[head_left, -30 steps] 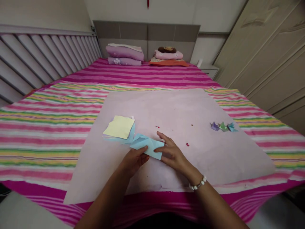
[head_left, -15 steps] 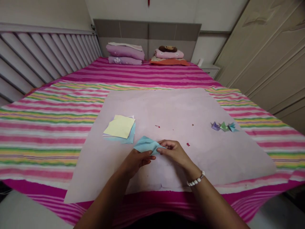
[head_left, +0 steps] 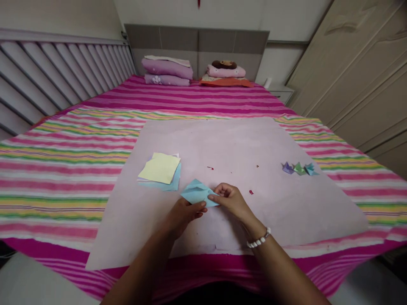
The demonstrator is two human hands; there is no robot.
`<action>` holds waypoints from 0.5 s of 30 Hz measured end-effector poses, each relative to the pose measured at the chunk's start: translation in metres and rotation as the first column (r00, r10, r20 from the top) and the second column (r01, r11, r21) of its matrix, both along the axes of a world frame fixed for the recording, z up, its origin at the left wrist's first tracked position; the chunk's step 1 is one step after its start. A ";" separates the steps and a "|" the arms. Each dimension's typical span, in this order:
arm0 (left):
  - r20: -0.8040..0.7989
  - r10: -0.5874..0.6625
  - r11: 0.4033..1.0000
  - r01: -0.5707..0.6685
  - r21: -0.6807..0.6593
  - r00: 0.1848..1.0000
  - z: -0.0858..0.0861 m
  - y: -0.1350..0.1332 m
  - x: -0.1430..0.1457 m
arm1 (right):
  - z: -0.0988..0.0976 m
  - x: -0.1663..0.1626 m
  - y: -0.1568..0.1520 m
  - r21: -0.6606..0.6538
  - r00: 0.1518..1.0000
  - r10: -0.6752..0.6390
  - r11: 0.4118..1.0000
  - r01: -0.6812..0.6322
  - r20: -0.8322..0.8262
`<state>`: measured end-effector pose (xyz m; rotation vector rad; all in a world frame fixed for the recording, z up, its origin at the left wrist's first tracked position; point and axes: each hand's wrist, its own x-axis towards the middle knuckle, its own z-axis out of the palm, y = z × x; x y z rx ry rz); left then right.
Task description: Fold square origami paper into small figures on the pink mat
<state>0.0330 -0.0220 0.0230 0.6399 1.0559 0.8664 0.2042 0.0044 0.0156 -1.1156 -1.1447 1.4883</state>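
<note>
A folded light-blue paper (head_left: 195, 192) is held just above a large pale pink sheet (head_left: 235, 148) spread on the bed. My left hand (head_left: 182, 214) pinches its near edge with thumb and fingers. My right hand (head_left: 230, 200), with a white bead bracelet at the wrist, pinches its right end with curled fingers. A small stack of square papers (head_left: 160, 170), yellow on top with blue beneath, lies just left of the hands.
Three small folded paper pieces (head_left: 299, 169), purple, green and blue, sit in a row at the sheet's right. The bed has a pink striped cover (head_left: 63, 161). Folded bedding (head_left: 167, 70) lies by the headboard. A wardrobe (head_left: 362, 72) stands on the right.
The blue paper went from a long flat strip on the sheet to a shorter folded shape. My right hand closed from flat fingers into a pinch, and both hands drew closer together.
</note>
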 end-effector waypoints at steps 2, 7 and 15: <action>-0.058 0.035 0.999 -0.034 0.022 0.998 0.000 -0.001 0.002 | -0.002 0.000 0.001 -0.011 0.999 -0.025 1.000 0.024 -0.042; -0.196 -0.028 0.992 0.051 0.113 0.980 -0.001 -0.003 0.003 | 0.000 0.002 0.003 -0.057 0.993 0.116 0.992 -0.116 -0.016; -0.198 -0.037 0.982 0.072 0.175 0.979 -0.004 -0.003 0.000 | -0.002 0.005 -0.001 -0.177 0.995 0.085 0.980 -0.092 -0.043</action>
